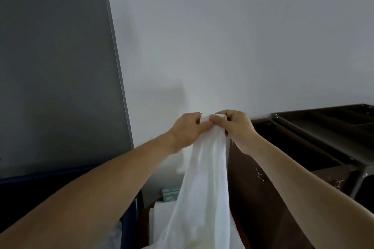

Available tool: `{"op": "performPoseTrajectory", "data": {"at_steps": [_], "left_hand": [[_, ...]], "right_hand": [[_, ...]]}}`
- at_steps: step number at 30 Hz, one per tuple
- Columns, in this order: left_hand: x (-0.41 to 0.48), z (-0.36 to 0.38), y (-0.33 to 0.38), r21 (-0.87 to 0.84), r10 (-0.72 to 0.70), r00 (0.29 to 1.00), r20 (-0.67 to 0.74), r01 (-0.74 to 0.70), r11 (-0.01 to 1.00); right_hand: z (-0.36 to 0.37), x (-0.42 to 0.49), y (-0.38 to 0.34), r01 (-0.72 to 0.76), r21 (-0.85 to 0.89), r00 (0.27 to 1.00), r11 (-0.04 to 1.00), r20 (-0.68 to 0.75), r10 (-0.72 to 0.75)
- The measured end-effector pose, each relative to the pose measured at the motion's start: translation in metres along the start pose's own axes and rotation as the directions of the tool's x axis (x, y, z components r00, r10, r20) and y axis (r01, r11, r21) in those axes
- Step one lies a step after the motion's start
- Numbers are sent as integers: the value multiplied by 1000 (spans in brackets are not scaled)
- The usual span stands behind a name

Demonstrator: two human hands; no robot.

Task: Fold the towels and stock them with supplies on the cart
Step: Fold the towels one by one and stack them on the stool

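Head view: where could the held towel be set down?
The cart's top tray, right of the right hand, shows bare dark compartments. Below the hanging towel it is crowded: a green box and white linen sit there.

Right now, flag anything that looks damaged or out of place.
Only small pale marks on the dark cart panel, possibly scuffs. Otherwise nothing: left hand and right hand pinch the white towel, which hangs straight.

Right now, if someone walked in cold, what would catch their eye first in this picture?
A long white cloth towel hangs down the centre, its top edge pinched by the left hand and the right hand close together. At right stands a dark brown cart with a divided tray on top; a tall grey panel fills the left.
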State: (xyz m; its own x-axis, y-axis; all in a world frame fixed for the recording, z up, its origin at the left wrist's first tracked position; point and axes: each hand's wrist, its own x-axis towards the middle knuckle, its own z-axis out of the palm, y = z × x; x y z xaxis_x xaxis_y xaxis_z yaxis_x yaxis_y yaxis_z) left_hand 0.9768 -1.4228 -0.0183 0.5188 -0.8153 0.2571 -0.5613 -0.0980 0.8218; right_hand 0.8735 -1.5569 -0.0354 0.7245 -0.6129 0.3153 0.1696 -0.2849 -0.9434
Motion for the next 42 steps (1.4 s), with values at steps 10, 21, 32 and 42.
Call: {"op": "performPoseTrajectory", "data": {"at_steps": [10, 21, 32, 42], "left_hand": [[29, -41, 38, -282, -42, 942, -332, -57, 958], [6, -88, -3, 20, 26, 995, -101, -24, 1000], [4, -71, 42, -260, 46, 981, -187, -94, 961], [11, -102, 25, 372, 110, 993, -29, -92, 924]], "right_hand": [[16, -20, 55, -232, -187, 967, 954, 60, 247], [-22, 9, -6, 47, -229, 992, 972, -99, -72], [17, -11, -9, -117, -82, 955, 990, 263, 135], [0, -4, -13, -166, 157, 980, 974, -87, 181]]}}
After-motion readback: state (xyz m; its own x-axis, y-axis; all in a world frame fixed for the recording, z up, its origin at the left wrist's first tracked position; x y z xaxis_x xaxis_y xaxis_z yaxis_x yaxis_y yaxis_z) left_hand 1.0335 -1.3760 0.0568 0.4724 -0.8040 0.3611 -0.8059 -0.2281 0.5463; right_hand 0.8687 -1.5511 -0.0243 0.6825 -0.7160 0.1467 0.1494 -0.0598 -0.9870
